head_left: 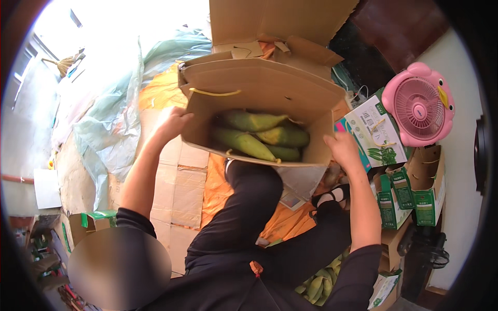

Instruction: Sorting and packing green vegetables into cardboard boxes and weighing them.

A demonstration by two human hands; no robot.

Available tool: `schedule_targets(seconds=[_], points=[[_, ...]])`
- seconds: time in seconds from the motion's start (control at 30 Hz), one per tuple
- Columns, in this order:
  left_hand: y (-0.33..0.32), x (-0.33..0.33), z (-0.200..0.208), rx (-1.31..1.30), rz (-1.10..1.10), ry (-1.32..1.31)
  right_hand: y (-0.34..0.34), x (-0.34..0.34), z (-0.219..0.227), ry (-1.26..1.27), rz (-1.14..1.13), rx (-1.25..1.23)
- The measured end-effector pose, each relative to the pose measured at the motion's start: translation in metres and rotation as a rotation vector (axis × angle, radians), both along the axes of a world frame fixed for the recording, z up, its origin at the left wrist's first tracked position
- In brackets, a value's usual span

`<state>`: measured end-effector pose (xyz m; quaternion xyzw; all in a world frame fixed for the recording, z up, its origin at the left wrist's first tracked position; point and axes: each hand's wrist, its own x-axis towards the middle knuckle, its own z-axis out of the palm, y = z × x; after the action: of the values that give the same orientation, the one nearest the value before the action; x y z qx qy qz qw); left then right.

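Held up just above centre, toward 12 o'clock, mouth turned to the viewer: a brown cardboard box, a yellow cord handle strung along the far wall's left part. Lying inside, heaped roughly crosswise: several green corn ears in husks, yellowish in patches, partly shadowed.

Around, left to right: crumpled pale-blue plastic sheet between 9 and 10 o'clock; flattened cardboard at 8; left knee just under the box's near edge, blocking the floor there; a larger open carton at 12, partly hidden behind; loose green ears at 5, partly covered by the right sleeve; a white-and-green carton at 3; a pink fan between 2 and 3; smaller green cartons between 3 and 4.

Left hand at 10: clenched on the left rim, forearm slanting up from 8. Right hand at 3: grasping the right edge, arm rising from 4.
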<state>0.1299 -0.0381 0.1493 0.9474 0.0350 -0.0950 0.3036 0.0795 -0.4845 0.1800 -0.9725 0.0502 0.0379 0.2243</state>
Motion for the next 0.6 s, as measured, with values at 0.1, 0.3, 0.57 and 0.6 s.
schedule_targets(seconds=[0.1,0.3,0.57,0.6], points=[[0.075,-0.046,-0.025,0.03,0.096,-0.171,0.064,0.019,0.004,-0.025,0.093,-0.029],[0.171,-0.191,-0.033,0.266,0.33,-0.253,0.208,0.023,-0.034,-0.018,0.429,-0.152],[0.277,-0.411,-0.095,0.581,0.569,0.002,0.377,-0.067,-0.112,0.329,0.696,-0.08],[0.279,-0.437,-0.097,0.609,0.632,0.087,0.391,-0.085,-0.122,0.378,0.755,-0.084]])
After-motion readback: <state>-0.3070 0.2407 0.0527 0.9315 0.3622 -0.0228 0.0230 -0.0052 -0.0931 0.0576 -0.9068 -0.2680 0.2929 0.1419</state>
